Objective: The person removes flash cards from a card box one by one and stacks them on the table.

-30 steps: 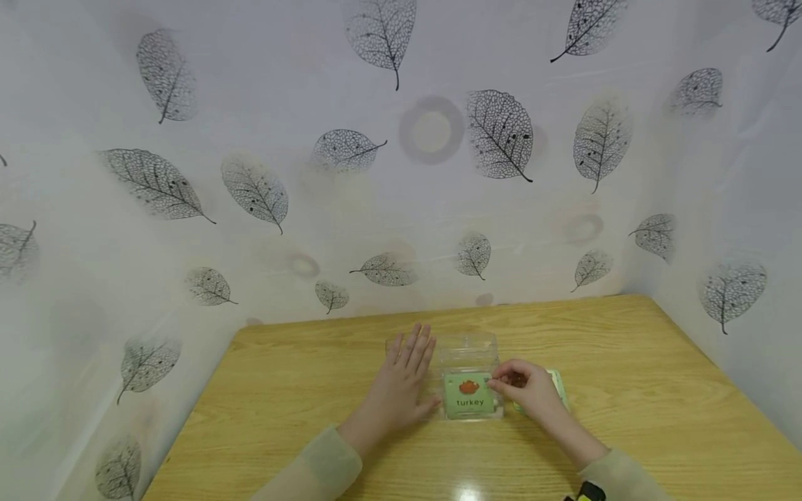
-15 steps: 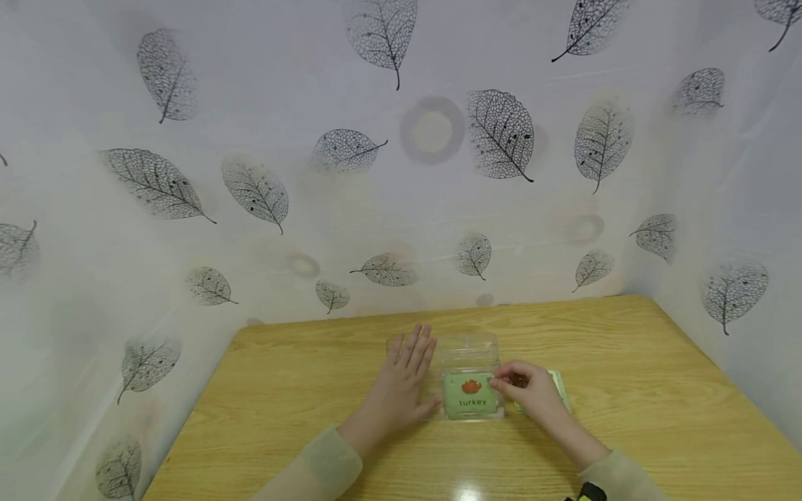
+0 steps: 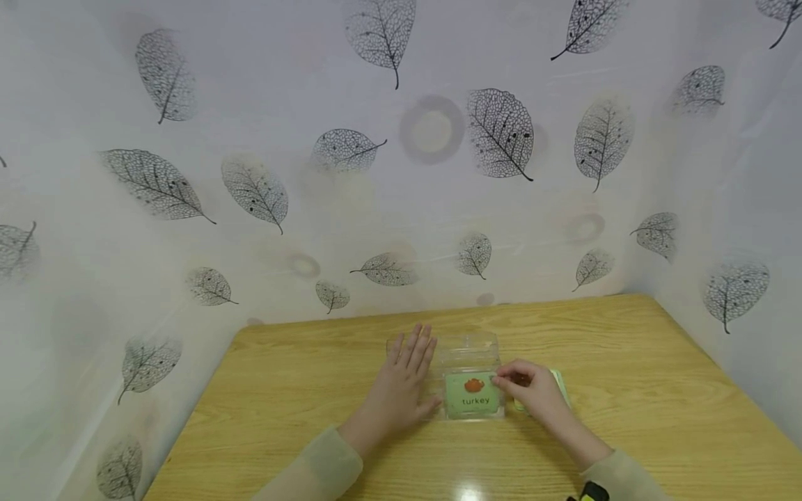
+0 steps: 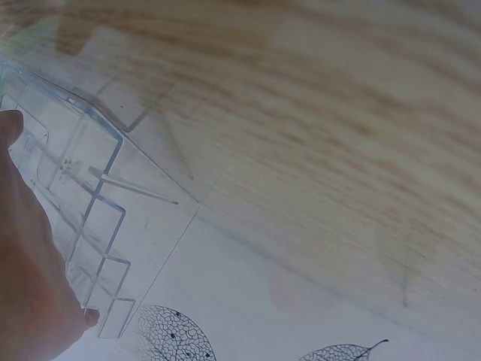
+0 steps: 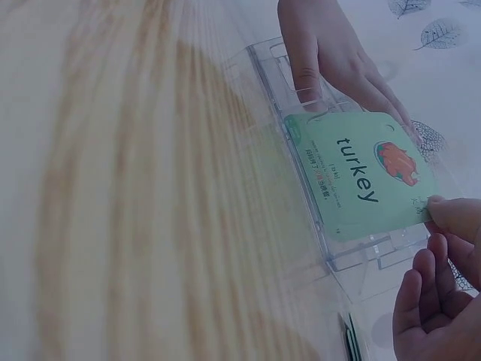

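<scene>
A green flash card (image 3: 471,407) printed "turkey" lies over a clear plastic card holder (image 4: 113,218) with stepped dividers. My right hand (image 3: 532,388) pinches the card's upper right corner between thumb and forefinger. In the right wrist view, the thumb lies over the card's edge and the other fingers curl below it. My left hand (image 3: 401,386) rests flat with straight fingers along the holder's left side, its thumb at the holder's lower left. Partly hidden under the right hand, more green-edged cards (image 3: 560,384) lie on the table.
The wooden table (image 3: 282,396) is bounded by pale leaf-patterned sheeting (image 3: 388,202) at the back and on both sides. A dark watch-like band (image 3: 592,491) shows at the right sleeve.
The turkey card has slid slightly to the right, along with the right hand's fingertips. The left hand and the holder stay in place.
</scene>
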`<state>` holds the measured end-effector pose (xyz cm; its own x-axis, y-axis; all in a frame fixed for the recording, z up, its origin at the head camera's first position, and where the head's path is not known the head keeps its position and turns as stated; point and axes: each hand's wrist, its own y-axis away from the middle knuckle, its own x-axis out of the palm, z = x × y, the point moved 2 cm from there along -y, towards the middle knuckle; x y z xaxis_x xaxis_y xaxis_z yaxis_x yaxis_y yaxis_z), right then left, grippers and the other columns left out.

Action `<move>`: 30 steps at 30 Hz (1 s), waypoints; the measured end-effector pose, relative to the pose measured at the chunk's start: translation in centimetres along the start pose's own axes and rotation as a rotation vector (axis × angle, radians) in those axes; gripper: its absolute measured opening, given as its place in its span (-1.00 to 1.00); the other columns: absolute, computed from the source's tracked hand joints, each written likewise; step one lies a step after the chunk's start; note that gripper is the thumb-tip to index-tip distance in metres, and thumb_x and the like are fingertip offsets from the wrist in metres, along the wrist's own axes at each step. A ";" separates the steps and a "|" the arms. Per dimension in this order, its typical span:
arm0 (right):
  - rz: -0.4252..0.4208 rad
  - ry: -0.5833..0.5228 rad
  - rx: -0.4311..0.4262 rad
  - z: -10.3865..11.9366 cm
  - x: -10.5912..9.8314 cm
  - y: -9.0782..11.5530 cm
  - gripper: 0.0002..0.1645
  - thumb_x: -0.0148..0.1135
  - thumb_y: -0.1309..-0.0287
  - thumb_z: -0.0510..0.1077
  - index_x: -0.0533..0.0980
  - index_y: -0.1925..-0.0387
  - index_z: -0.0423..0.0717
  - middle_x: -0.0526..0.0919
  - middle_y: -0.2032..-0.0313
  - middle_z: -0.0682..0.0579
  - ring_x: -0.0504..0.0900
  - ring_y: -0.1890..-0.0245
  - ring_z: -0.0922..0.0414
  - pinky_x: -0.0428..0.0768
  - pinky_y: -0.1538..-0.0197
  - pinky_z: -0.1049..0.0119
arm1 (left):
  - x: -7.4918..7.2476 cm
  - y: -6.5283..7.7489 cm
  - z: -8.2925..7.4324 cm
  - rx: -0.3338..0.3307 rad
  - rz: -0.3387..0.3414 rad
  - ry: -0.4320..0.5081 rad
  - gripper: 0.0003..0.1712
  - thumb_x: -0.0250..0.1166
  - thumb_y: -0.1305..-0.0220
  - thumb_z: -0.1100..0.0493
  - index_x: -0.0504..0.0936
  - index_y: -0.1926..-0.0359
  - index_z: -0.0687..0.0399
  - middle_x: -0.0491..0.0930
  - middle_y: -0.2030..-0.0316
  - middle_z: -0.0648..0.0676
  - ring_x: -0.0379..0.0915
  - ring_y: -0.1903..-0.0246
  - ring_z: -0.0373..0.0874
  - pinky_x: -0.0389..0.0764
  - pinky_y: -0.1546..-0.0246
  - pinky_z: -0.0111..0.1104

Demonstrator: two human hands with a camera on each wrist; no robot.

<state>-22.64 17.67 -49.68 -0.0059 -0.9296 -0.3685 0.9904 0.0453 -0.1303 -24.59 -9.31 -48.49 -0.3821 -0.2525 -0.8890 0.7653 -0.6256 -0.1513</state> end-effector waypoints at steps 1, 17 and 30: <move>0.001 0.003 0.002 0.0 0.0 0.0 -0.92 0.47 -0.27 -0.27 0.75 0.23 -0.22 0.81 0.20 -0.10 0.62 0.31 0.42 0.68 0.22 0.45 | 0.0 0.0 0.0 0.000 0.002 0.000 0.18 -0.27 -0.51 -0.58 -0.22 -0.72 0.20 -0.29 -0.73 0.25 -0.44 -0.73 0.17 -0.10 -0.73 0.02; -0.013 -0.001 0.004 0.3 -0.3 0.1 -0.87 0.44 -0.30 -0.27 0.75 0.16 -0.27 0.82 0.17 -0.14 0.64 0.29 0.44 0.68 0.19 0.47 | -0.2 0.0 0.0 -0.008 0.022 -0.014 0.19 -0.25 -0.49 -0.59 -0.21 -0.72 0.19 -0.33 -0.73 0.23 -0.44 -0.73 0.15 -0.10 -0.73 0.00; -0.024 -0.018 0.003 0.3 -0.6 0.0 -0.84 0.41 -0.34 -0.28 0.73 0.13 -0.31 0.82 0.21 -0.10 0.64 0.30 0.42 0.68 0.18 0.48 | -0.3 0.0 -0.1 -0.008 0.026 -0.028 0.19 -0.25 -0.49 -0.60 -0.20 -0.72 0.18 -0.30 -0.74 0.23 -0.44 -0.73 0.15 -0.09 -0.73 -0.01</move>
<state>-22.58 18.09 -49.22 -0.0275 -0.9370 -0.3484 0.9904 0.0217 -0.1365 -24.46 -9.17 -48.25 -0.3758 -0.2891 -0.8804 0.7793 -0.6127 -0.1314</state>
